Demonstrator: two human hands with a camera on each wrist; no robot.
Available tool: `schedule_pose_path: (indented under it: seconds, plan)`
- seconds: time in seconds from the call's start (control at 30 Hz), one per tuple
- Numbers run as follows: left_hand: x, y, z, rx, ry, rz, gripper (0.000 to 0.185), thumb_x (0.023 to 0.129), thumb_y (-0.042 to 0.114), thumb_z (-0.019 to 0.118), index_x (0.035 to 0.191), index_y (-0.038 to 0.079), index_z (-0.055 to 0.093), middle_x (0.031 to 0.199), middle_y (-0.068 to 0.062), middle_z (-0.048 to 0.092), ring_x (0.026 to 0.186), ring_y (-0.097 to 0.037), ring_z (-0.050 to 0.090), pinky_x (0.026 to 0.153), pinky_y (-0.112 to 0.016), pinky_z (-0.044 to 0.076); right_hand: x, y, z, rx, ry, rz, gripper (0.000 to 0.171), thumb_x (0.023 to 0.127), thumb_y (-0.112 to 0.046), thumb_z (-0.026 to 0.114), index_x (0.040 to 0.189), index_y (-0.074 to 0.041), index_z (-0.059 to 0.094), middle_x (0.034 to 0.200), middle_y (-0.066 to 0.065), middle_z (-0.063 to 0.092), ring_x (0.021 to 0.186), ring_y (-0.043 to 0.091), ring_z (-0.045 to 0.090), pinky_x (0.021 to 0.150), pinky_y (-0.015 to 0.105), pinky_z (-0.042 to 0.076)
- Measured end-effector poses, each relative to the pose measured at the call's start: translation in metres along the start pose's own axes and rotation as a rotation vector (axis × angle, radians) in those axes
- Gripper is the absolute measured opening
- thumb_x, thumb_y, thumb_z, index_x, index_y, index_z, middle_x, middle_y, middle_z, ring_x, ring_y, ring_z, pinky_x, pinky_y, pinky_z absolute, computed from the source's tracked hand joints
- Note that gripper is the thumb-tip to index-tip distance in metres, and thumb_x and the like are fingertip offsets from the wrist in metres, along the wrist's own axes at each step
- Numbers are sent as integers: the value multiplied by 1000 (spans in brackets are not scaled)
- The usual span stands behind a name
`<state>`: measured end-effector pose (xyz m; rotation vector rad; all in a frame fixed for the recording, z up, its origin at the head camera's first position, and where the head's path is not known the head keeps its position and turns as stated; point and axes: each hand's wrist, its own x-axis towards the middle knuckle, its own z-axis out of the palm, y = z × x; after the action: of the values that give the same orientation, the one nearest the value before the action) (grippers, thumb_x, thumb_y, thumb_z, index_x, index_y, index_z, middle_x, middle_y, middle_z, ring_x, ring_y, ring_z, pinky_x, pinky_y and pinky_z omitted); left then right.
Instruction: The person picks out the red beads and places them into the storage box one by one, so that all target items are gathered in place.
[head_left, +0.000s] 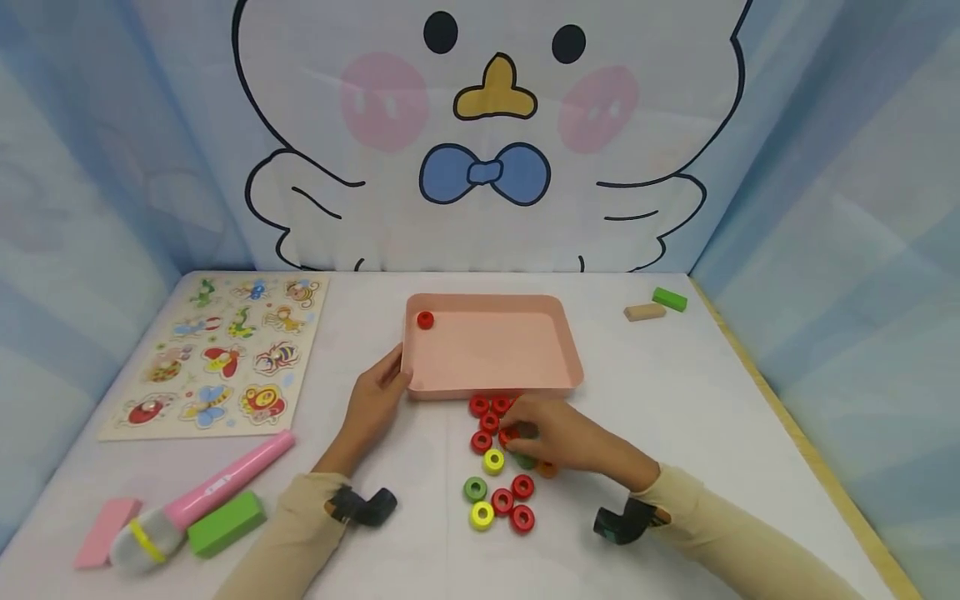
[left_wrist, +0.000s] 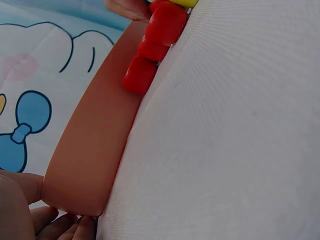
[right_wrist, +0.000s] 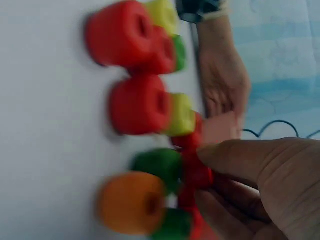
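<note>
- Our left hand [head_left: 377,396] rests open-fingered against the pink tray [head_left: 487,385], bracing its corner.
- Our right hand [head_left: 558,435] pinches a red ring [head_left: 507,434] among the loose rings.

Pink tray [head_left: 491,385]; red, yellow, green, orange rings [head_left: 501,500]; white tablecloth [head_left: 697,417]; pink microphone [head_left: 217,487].

Both arms wear long beige knit sleeves that end at the wrists. A small black camera mount is strapped at each cuff, one by the left hand [head_left: 372,398] and one by the right hand [head_left: 570,437]. The hands are bare, with no rings or gloves.
</note>
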<state>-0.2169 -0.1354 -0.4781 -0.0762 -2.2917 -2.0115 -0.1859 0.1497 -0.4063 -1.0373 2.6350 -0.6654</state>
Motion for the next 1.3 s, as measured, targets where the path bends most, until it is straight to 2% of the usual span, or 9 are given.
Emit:
schedule_pose_path:
  seconds: [0.13,0.27,0.43,0.5,0.6,0.77,0.93,1.13,1.3]
  plan:
    - [0,1,-3,-4,-5,8,51,100,10,55,148,0,40,150,-13,42,136,-19,40,107,-22,36,15,0,-32,119,19,17,26,88,-14,75,113,-9,73,107,-3,65,96,15,60,84,28,55]
    - [1,1,-3,-13,-6,17,51,100,9,56,147,-1,41,150,-13,42,136,-19,40,107,-21,36,43,8,-63,201,34,8,26,88,-8,74,114,-4,73,108,3,67,100,20,65,86,30,57]
    - [4,3,-5,-6,-12,22,51,100,11,56,148,0,41,150,-12,42,136,-20,41,107,-24,37,97,22,-82,164,5,126,28,89,-14,74,117,-9,73,107,1,69,99,18,64,87,31,56]
    - [5,4,-5,1,-9,22,51,100,11,56,148,1,41,150,-12,42,136,-20,41,107,-25,38,118,30,-82,149,-10,181,30,89,-20,74,118,-11,73,107,-1,69,99,17,63,88,32,54]
    - [5,3,-5,4,-1,16,51,100,12,56,148,1,42,149,-12,43,136,-20,42,107,-25,38,147,43,-77,161,-16,212,31,90,-22,74,119,-12,72,109,0,69,99,18,61,90,33,52]
    - [1,0,-3,-15,9,8,50,100,12,57,147,0,43,148,-12,44,135,-21,43,106,-24,38,176,53,-62,185,7,234,30,88,-20,75,117,-9,73,108,3,68,98,20,60,90,31,53]
    - [-3,-1,-2,-14,9,13,51,100,12,57,147,0,42,148,-14,44,135,-22,43,106,-25,38,185,52,-52,125,23,250,28,89,-16,74,115,-6,73,108,6,69,98,21,59,89,31,52]
    - [-3,1,0,2,4,14,51,100,12,57,147,-1,42,148,-14,43,135,-23,42,107,-28,38,189,53,-46,104,30,298,27,90,-13,73,116,-5,72,109,8,68,101,23,57,93,33,50]
    - [-4,8,-2,28,9,-7,50,100,11,55,147,-2,41,149,-15,42,136,-24,41,109,-31,37,192,53,-45,81,22,271,27,90,-13,72,116,-5,71,109,8,67,101,23,57,94,33,50]
